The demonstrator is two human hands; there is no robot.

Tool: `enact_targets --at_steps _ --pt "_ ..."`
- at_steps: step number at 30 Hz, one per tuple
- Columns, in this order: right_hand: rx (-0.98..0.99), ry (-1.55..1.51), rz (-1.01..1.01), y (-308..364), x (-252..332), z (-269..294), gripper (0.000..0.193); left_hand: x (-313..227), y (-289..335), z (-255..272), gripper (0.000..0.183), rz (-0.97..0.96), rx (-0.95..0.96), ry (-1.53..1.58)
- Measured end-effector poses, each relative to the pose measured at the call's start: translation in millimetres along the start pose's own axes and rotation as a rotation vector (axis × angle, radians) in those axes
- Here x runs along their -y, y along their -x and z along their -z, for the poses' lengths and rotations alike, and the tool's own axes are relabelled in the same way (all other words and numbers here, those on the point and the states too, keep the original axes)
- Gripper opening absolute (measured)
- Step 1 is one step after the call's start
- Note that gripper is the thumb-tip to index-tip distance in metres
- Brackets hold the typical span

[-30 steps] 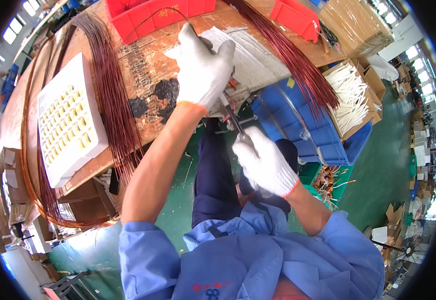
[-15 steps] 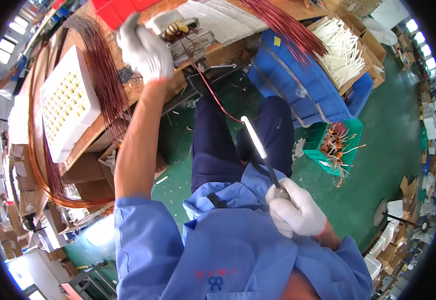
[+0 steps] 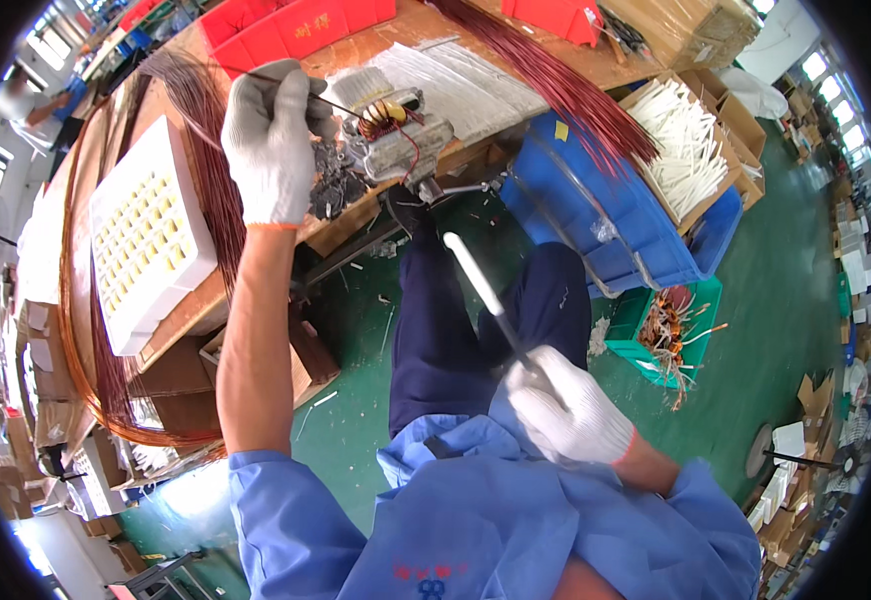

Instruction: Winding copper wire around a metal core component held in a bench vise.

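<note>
My left hand [image 3: 271, 150], in a white glove, is closed at the left of a small yellow ring core [image 3: 388, 113] partly wound with dark wire. A dark copper wire [image 3: 338, 106] runs from the core into its fingers. The core sits in a grey metal clamp [image 3: 396, 158] at the bench's front edge, and a short red wire [image 3: 415, 152] curls below it. Over my lap, my gloved right hand [image 3: 568, 405] grips a slim rod tool [image 3: 474, 272] with a white upper part and a dark, blurred shaft. The rod's tip points up and away, apart from the clamp.
Dark red wires [image 3: 546, 75] lie across the bench; another bundle [image 3: 211, 170] lies left, beside a white foam tray [image 3: 171, 270] of yellow rings. Red bins [image 3: 306, 30] stand behind. At right are a blue crate [image 3: 586, 210], a box of white tubes [image 3: 681, 150] and a green bin [image 3: 711, 310].
The view has shifted. The red wire that stretched from the core to the rod's tip is no longer there. My left hand now holds a wire drawn leftward; my right hand and rod have moved left.
</note>
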State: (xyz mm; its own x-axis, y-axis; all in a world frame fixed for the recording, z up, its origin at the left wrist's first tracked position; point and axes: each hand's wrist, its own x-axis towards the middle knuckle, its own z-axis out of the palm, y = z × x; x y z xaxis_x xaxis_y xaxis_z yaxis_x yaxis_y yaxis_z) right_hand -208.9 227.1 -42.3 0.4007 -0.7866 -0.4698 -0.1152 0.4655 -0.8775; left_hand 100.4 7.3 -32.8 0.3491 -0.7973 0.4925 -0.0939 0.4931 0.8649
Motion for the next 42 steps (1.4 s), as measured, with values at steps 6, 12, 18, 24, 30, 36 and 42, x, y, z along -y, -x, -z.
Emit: enact_targets --at_steps 6,12,18,24,30,36,42 --pt "0.079 -0.160 0.004 -104 39 -10 0.011 48 -58 0 0.022 0.289 0.145 0.046" --pt "0.231 -0.506 0.056 -182 60 -13 0.022 68 -96 -4 0.031 0.569 0.496 -0.186" --pt "0.203 -0.123 -0.051 -179 80 19 0.020 62 -93 -21 0.034 0.632 0.591 -0.260" --pt "0.035 -0.158 0.185 -173 30 -4 0.011 44 -18 -92 0.054 0.028 -0.050 -0.653" --pt "0.114 -0.454 -0.030 -121 58 -19 0.013 16 -7 -87 0.029 0.065 -0.131 -0.819" --pt "0.072 -0.545 -0.213 -69 43 -13 0.014 52 -18 -84 0.023 -0.141 -0.226 -0.746" --pt "0.006 -0.527 -0.391 -34 25 -9 0.013 45 -7 -84 0.038 -0.009 -0.239 -0.639"
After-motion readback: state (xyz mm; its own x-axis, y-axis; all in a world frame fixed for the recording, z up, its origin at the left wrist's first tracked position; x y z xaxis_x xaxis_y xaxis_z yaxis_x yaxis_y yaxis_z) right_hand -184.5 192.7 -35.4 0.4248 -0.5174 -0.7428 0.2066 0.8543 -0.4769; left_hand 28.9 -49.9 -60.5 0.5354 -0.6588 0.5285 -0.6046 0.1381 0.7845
